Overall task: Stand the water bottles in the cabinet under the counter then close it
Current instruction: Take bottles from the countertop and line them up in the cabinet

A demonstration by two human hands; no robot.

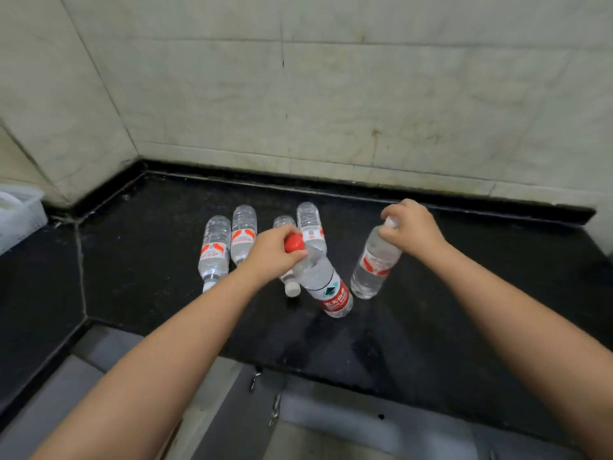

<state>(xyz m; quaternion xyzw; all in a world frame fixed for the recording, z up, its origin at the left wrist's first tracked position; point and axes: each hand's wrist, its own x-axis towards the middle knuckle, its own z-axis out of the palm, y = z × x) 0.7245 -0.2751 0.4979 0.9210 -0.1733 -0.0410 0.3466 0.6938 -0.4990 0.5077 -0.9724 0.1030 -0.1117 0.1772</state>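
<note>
The step in hand looks like the pick-up of the first pair of bottles from the black counter (431, 327), ahead of any stowing. The left hand (272, 254) has its fingers curled round the neck of the red-capped bottle (326, 287), the red cap poking out just past the fingertips while the body hangs tilted below and to the right of the knuckles, its base at or just above the counter; which, the view does not settle. The right hand (411, 227) pinches the white-capped bottle (374, 263) at its top, fingers closed tightly about the cap, the bottle slanting down and to the left beneath them. Four more bottles lie on their sides: two (215, 250) (243, 232) just left of the left hand's fingers, and two (310, 225) (288, 280) between the hands, partly hidden behind the left hand. A white basket (20, 210) sits well off to the left. The cabinet under the counter shows only as grey fronts (348, 423) along the lower edge, and whether its door is open cannot be told. By this reading the next move calls for carrying both bottles down below the counter edge, keeping the neck grips firm since the bodies swing freely, and setting each on its base inside; a door still closed would need one hand freed first.
</note>
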